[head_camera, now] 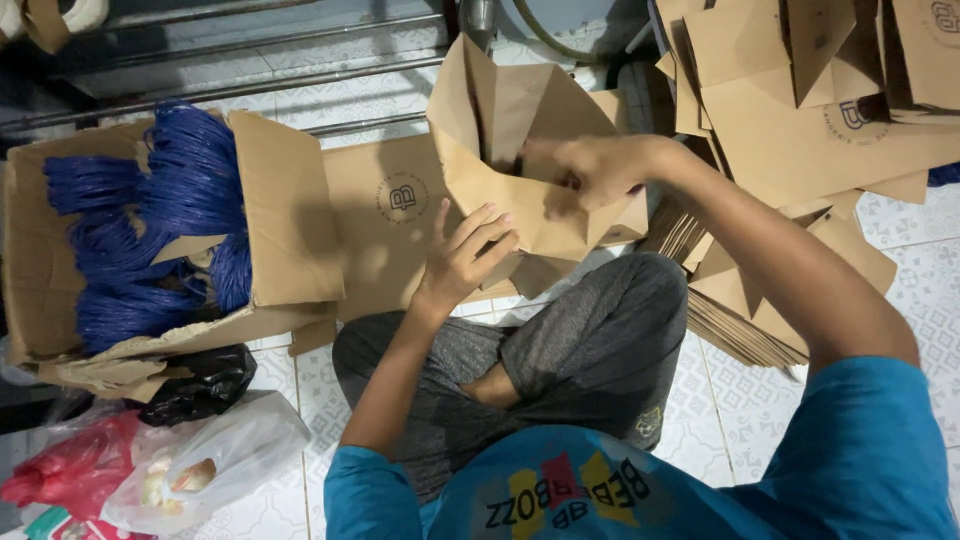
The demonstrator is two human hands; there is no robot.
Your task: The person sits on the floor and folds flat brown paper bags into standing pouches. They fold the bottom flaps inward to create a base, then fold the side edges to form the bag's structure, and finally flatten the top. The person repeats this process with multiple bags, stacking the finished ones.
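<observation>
The person sits cross-legged on the tiled floor (740,420), working a brown paper bag (500,150) that stands half-opened just beyond the knees; the right hand (590,170) is at the bag's mouth, fingers closed in a pinch on the upper edge of the paper; the left hand (465,255) lies flat and open against the bag's lower front, fingers spread, pressing rather than gripping. To my eye the step is shaping the bag along its folds; done well, the flat hand should hold the base steady while the pinching hand draws the side out along the crease, not across it, or the paper will buckle. Beneath the bag lies a flat sheet of printed cardboard (385,215); to the left an open cardboard box (285,215) holds bundles of blue cord (140,230); to the right, a stack of flat folded bags (800,130) spreads across the floor, close enough to reach. Near the left knee sit a black plastic bag (205,385), a clear one (215,460) and a red one (75,465).
</observation>
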